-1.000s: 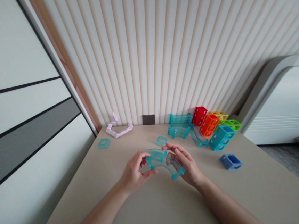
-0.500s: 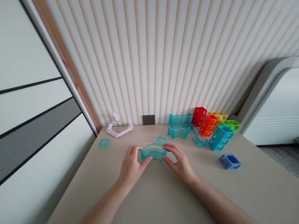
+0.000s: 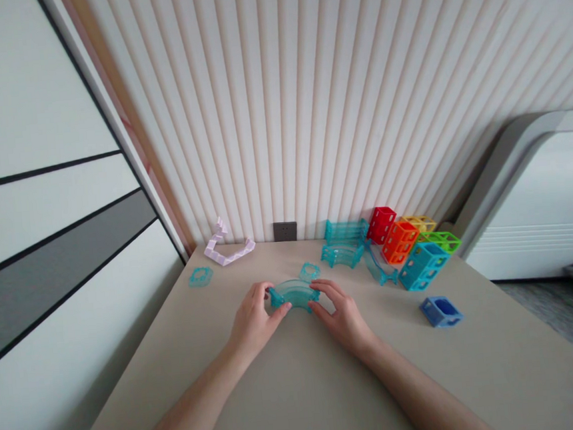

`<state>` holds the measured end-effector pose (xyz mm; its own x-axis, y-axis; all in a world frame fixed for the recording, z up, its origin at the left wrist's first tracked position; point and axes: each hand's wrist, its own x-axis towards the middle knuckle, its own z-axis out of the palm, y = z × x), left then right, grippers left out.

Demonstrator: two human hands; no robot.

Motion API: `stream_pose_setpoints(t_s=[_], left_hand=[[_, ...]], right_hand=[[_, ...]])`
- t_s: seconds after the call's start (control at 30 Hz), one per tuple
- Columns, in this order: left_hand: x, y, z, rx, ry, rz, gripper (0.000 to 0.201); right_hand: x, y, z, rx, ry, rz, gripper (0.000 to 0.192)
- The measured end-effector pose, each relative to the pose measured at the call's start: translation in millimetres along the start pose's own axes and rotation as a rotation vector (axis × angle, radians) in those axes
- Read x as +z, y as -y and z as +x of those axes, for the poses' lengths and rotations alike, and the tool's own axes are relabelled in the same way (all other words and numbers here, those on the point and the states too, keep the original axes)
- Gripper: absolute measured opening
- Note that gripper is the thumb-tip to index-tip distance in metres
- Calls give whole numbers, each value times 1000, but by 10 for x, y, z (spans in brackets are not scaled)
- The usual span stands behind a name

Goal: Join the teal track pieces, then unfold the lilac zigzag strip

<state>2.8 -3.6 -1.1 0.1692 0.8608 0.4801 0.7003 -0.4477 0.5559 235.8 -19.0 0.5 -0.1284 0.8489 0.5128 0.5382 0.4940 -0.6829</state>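
Observation:
Between my two hands is a see-through teal curved track piece [image 3: 295,294], its arc bulging away from me. My left hand [image 3: 255,313] pinches the left end, thumb on the near side and fingers behind. On the other end, my right hand [image 3: 339,309] closes with its thumb in front and its fingers at the back. Just beyond the piece lies a flat teal square frame [image 3: 309,270]. Whether the held piece touches the table, I cannot tell.
More teal track pieces [image 3: 343,255] lie at the back, beside red [image 3: 382,225], orange [image 3: 401,242] and teal [image 3: 424,266] open-sided blocks. A blue block [image 3: 441,312] stands at right. At back left are a lilac folding snake toy [image 3: 227,252] and another teal frame [image 3: 200,277].
The curved track piece tilts slightly differently and sits a touch lower in view. Both hands keep their hold on its ends. Everything else stays where it was.

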Motion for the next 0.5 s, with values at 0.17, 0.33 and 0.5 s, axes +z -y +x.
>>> stream_pose_setpoints(t_s=[0.17,0.33,0.5], left_hand=[[-10,-28,-2,-9,25,22,41],[0,-29,-7,-25,9,39,41],[16,-1,-9,-49,38,61,37]], right_hand=[[-5,-14,-3,2,16,-10,23],[-17,6,-8,43,31,-52,32],[-5,9,-15,89,49,-76,35]])
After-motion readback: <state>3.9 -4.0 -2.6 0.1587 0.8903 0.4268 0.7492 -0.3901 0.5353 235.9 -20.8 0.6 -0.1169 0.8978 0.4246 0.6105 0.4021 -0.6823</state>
